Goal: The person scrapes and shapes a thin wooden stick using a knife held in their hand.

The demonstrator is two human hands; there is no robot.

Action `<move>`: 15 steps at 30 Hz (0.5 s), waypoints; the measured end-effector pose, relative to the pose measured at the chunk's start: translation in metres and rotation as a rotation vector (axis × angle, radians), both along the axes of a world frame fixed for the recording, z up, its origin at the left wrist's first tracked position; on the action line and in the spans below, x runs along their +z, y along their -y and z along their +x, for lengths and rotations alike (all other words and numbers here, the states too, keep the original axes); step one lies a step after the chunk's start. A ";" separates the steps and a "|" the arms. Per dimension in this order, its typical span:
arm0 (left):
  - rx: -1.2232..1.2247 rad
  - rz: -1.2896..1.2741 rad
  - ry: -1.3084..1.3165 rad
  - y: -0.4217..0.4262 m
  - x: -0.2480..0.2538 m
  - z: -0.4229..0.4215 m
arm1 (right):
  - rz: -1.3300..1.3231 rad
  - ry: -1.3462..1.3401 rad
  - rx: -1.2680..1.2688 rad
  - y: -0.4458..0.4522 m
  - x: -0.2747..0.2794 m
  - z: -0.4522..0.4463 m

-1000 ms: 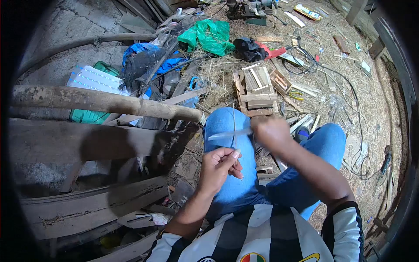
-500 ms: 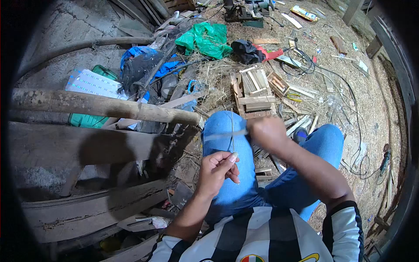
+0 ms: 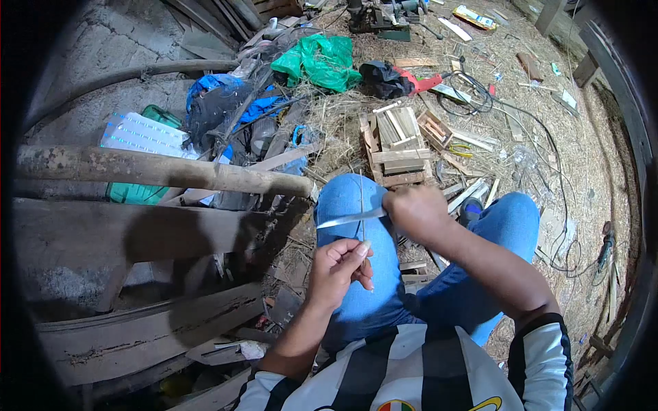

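Pointing left, knife [image 3: 343, 220] across thin stick [image 3: 362, 194]

One knife [image 3: 348, 220], one thin hand-held strip [image 3: 362, 196], two knees [image 3: 340, 195], one green plastic bag [image 3: 320, 63], one red tool [image 3: 426, 83]

My left hand [image 3: 341, 266] pinches a thin stick [image 3: 362, 195] pointing to twelve o'clock; my right hand [image 3: 417, 211] grips a knife [image 3: 343, 220], its blade crossing the stick towards nine; from my knee [image 3: 339, 195], wooden pieces [image 3: 399, 156] lie stacked at one.
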State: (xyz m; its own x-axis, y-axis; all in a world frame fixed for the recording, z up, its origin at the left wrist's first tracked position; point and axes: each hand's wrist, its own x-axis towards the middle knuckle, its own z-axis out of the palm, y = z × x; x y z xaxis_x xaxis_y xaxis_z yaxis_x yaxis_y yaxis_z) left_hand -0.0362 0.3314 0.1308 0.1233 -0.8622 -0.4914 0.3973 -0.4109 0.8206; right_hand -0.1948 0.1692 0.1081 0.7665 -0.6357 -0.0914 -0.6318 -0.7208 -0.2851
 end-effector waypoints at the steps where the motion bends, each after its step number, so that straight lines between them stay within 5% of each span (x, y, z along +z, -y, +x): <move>1: -0.004 0.001 0.023 -0.003 -0.001 0.000 | 0.020 -0.022 -0.054 0.006 -0.001 0.000; 15: -0.055 0.031 -0.024 -0.012 0.002 0.007 | -0.034 0.036 0.004 -0.002 -0.006 0.002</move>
